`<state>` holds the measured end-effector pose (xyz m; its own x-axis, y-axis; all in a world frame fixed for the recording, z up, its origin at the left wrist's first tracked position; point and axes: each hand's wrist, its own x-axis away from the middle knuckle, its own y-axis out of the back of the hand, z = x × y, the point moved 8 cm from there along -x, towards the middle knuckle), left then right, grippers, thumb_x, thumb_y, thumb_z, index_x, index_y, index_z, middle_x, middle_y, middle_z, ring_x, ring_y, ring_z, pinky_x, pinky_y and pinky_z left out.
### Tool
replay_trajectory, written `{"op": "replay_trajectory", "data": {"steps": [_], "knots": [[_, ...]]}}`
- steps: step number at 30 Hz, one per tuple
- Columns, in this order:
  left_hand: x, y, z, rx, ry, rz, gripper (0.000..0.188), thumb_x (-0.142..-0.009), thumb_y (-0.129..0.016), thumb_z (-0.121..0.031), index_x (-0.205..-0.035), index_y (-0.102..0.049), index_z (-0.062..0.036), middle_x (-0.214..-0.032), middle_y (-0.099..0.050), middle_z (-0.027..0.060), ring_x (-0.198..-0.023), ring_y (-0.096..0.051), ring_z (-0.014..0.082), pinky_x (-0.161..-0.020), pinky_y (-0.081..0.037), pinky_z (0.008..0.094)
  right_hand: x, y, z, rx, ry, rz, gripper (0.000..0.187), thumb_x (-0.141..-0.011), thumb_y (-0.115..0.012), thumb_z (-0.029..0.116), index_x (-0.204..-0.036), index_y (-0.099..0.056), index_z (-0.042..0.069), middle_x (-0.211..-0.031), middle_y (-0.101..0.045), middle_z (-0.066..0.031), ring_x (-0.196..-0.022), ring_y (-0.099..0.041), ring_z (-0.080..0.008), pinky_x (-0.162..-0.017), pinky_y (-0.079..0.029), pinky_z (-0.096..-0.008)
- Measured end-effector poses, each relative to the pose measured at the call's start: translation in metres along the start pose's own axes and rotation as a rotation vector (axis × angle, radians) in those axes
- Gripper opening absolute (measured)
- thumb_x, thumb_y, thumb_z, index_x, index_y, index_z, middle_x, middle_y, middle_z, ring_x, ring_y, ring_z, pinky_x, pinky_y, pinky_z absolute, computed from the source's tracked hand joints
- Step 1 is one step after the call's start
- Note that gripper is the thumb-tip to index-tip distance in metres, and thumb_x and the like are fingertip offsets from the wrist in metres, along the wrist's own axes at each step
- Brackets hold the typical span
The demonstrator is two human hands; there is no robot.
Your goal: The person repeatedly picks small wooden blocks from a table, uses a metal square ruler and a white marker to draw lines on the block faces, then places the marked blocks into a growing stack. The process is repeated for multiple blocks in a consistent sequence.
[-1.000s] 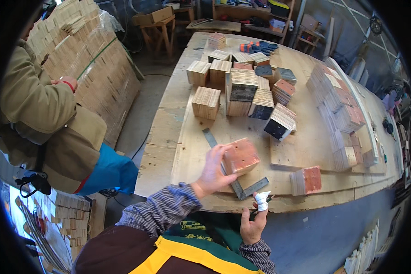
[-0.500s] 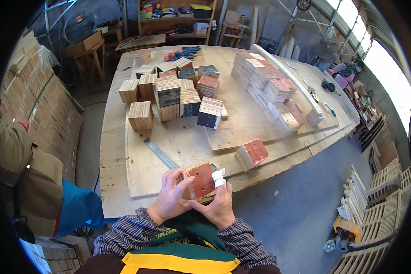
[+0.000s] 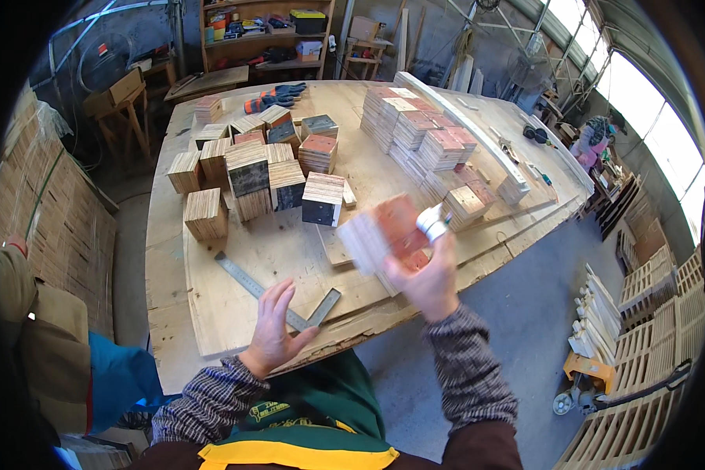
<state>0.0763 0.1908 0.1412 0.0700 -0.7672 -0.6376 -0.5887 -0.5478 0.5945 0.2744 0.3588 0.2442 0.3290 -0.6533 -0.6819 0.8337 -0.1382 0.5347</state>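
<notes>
My right hand (image 3: pixel 429 274) grips a plywood block (image 3: pixel 368 243) with a reddish face, lifted over the table's front edge and smeared by motion. Something white (image 3: pixel 431 224), like a wrapping, shows at that hand's fingers; its kind is unclear. Mostly hidden behind the held block is a second red-topped block. My left hand (image 3: pixel 272 329) holds nothing, its fingers apart, just over a metal try square (image 3: pixel 243 276) that lies on the board. Loose plywood blocks (image 3: pixel 205 215), some with black faces, stand in a cluster beyond it.
Stacked red-topped blocks (image 3: pixel 419 129) stand at the right, beside a long pale beam (image 3: pixel 462 117). Orange-and-black gloves (image 3: pixel 274 97) lie at the back. Another person's sleeve (image 3: pixel 51 313) is close on the left. Pallet-like slats (image 3: pixel 642 313) stand right of the table.
The plywood block has left my left hand and moved right and away in my right hand. My left hand has opened, and the try square shows more fully. The whole view has shifted.
</notes>
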Motion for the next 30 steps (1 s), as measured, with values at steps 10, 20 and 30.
{"op": "replay_trajectory", "data": {"steps": [10,20,30], "knots": [[0.051,-0.034,0.061,-0.078,0.178,0.178,0.076,-0.07,-0.079,-0.013,-0.134,-0.039,0.0005,-0.13,-0.048,0.0211,-0.121,-0.044,0.0421,-0.106,-0.038,0.048,-0.087,-0.072,-0.188,0.402,-0.369,0.14,0.083,-0.066,-0.079,0.044,-0.12,-0.048,-0.011,-0.11,-0.056,-0.0299,-0.107,-0.049,-0.0406,-0.096,-0.043,-0.0435],[0.047,-0.036,0.066,-0.076,0.185,0.197,0.076,-0.07,-0.079,-0.014,-0.133,-0.039,0.0012,-0.129,-0.049,0.0209,-0.121,-0.046,0.0414,-0.106,-0.039,0.0473,-0.065,-0.052,-0.214,0.23,-0.456,0.29,0.09,-0.07,-0.081,0.05,-0.128,-0.046,-0.009,-0.113,-0.053,-0.0241,-0.105,-0.051,-0.0322,-0.093,-0.045,-0.0388],[0.044,-0.032,0.055,-0.099,0.156,0.226,0.072,-0.07,-0.079,-0.019,-0.132,-0.047,-0.0033,-0.129,-0.053,0.0143,-0.124,-0.045,0.0356,-0.105,-0.037,0.0453,0.049,-0.038,-0.108,0.378,-0.205,0.326,0.089,-0.062,-0.087,0.044,-0.121,-0.047,-0.01,-0.113,-0.055,-0.0243,-0.102,-0.046,-0.0365,-0.092,-0.044,-0.0419]]}}
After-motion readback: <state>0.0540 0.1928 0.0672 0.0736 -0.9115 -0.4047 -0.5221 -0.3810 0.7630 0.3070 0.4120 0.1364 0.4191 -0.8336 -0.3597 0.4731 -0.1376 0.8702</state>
